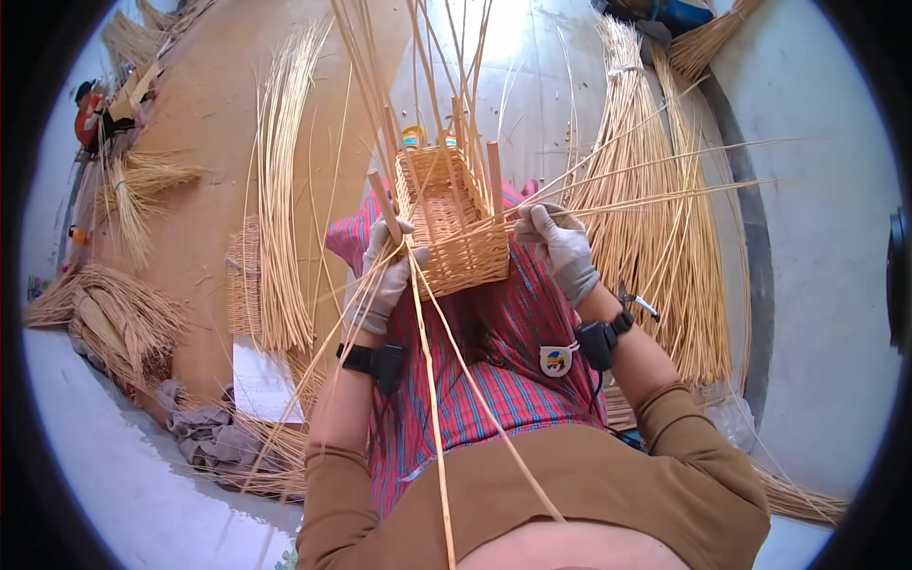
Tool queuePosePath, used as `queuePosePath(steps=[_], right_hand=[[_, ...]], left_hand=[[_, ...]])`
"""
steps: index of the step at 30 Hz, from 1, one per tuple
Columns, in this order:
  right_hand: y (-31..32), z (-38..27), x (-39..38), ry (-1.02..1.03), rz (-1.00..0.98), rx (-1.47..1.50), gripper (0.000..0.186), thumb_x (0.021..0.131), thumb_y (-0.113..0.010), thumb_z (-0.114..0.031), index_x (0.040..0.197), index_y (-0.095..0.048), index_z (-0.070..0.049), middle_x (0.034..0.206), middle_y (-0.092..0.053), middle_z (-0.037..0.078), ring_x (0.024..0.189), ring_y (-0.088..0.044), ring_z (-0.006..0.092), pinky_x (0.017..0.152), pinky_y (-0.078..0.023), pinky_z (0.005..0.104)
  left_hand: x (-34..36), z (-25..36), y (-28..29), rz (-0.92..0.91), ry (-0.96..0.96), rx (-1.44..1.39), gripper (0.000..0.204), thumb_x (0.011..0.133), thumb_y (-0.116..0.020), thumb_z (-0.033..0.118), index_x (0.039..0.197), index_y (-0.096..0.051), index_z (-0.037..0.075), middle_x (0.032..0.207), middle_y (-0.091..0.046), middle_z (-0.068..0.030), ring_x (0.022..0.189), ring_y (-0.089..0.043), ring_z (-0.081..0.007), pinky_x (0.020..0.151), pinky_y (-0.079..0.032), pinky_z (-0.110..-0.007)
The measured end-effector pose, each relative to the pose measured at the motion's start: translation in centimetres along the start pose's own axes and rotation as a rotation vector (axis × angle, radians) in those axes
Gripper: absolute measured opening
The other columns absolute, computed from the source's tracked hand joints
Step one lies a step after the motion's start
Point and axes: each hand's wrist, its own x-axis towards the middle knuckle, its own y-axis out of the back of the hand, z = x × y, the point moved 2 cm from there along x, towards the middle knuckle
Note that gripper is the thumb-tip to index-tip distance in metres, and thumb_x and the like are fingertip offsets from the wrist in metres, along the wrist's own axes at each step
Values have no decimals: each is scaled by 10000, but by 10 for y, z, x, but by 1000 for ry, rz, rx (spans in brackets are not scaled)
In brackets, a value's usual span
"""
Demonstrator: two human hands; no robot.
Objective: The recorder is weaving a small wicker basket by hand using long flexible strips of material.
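Basket (470, 264) held above striped cloth (484, 399) on lap. Near-left corner gripped by gloved left hand (380, 285); thin strands (665, 198) pinched in gloved right hand (562, 249). Basket interior partly obstructed by upright strands. Striped cloth crossed by two long rods (429, 375). Floor at right occupied by large cane bundle (632, 190); at left, by narrower bundle (280, 209), woven panel (244, 275), white sheet (258, 380), grey cloth (214, 439). Another person (88, 119) noted far left.
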Motion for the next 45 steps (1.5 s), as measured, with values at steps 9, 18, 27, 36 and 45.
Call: queuePosePath(steps=[9,18,27,36,45], right_hand=[[-51,15,-59,518,103,-360,168,942,-688,-7,1101,-686,-61,925,-725,46,898,-705,178,820,-561,316],[-174,-69,29,746,-243,-1142,500,941,-628,-77,1427,-547,-160,1296,-638,187,934,-719,342,846,-569,386],[-110,-43,14,562,-82,-639,471,1028,-532,-106,1482,-407,-116,1187,-695,149,900,-736,260,671,-587,371],[-18,-41,4,227,26,-276,251,1025,-559,-138,1255,-593,-43,1120,-703,112,1049,-704,231,781,-574,325],[-71,-109,76,1327,565,-1504,327,883,-655,-169,1206,-708,-153,1204,-696,145,1189,-632,312,1075,-434,446]], left_hand=[[-7,7,-14,267,-101,156,471,843,-824,139,1192,-508,111,1523,-449,-181,1370,-453,-283,1112,-371,-416],[-14,-8,-20,396,-17,0,345,912,-785,175,1176,-576,100,1505,-472,-163,1347,-494,-263,1089,-443,-395],[-12,0,-27,450,11,-75,461,919,-769,136,1306,-528,71,1189,-555,-38,1019,-578,-137,894,-518,-315],[-47,58,-71,243,-216,519,515,873,-718,5,1364,-608,116,1308,-570,-202,1135,-620,-339,934,-532,-398],[-14,1,-91,317,-243,972,713,783,-731,-13,1430,-591,253,1199,-530,-156,1061,-618,-355,895,-533,-433]])
